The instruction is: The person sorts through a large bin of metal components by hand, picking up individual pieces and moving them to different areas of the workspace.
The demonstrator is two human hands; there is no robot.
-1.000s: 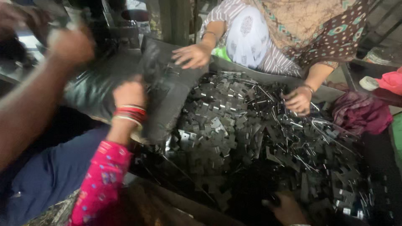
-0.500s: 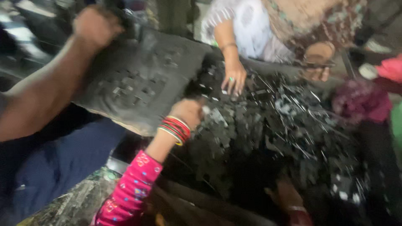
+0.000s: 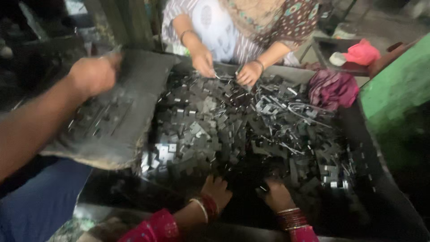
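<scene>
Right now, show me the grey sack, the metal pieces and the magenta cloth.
grey sack [image 3: 112, 130]: head view, its sagging middle.
metal pieces [image 3: 210, 130]: head view, pile centre.
magenta cloth [image 3: 331, 87]: head view, its folds.

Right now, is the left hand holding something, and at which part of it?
Yes. The left hand grips the dark sack at its upper edge, near one corner. The right hand is not in view.
</scene>
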